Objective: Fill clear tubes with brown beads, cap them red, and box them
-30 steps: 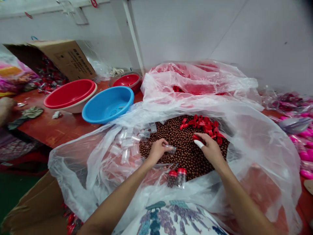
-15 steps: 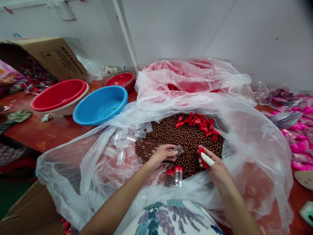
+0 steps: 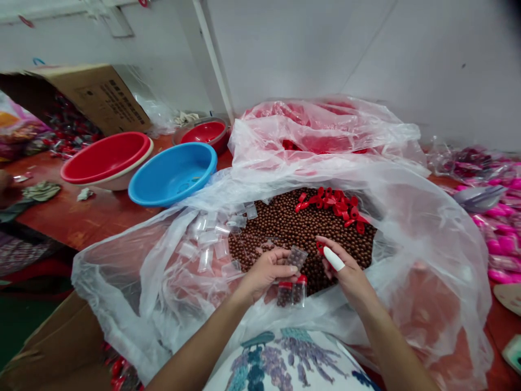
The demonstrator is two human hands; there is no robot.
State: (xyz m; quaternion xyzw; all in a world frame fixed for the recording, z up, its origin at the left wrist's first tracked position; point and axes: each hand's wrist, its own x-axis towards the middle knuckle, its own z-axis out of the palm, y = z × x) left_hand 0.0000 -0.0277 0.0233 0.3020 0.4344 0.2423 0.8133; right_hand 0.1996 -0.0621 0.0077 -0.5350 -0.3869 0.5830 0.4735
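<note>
"Across the red desk (image 3: 61, 217), a big plastic bag (image 3: 431, 233) lies spread wide, a red basin (image 3: 106, 157) and a blue basin (image 3: 169, 176) off its far left side!"

"And filling its middle, a broad bed of brown balls (image 3: 264, 225): loose clear containers (image 3: 207, 239) crowd the left, spare red pieces (image 3: 337, 201) the far right, and two red-capped containers (image 3: 299, 295) sit at the near edge."

"Now the hands?"

"Left hand (image 3: 266, 271): thumb and fingers pinch a small clear container (image 3: 297, 257), tilted above the balls, brown showing through. Contents or backdrop, I can't be sure."

"Right hand (image 3: 345, 269), just across, grips a little red piece (image 3: 320, 247) at its fingertips, white finger cover (image 3: 334, 259) on one digit. The pieces are near, not touching!"

"I'd call this step pairing those two. The next move calls for lining the red piece up with the container's end."

"Room for it?"

"Plenty between the hands, only balls beneath. Tighter below the left one, where that capped pair sits close, and soft plastic folds rim the bed: a wide elbow could drag them."
</note>
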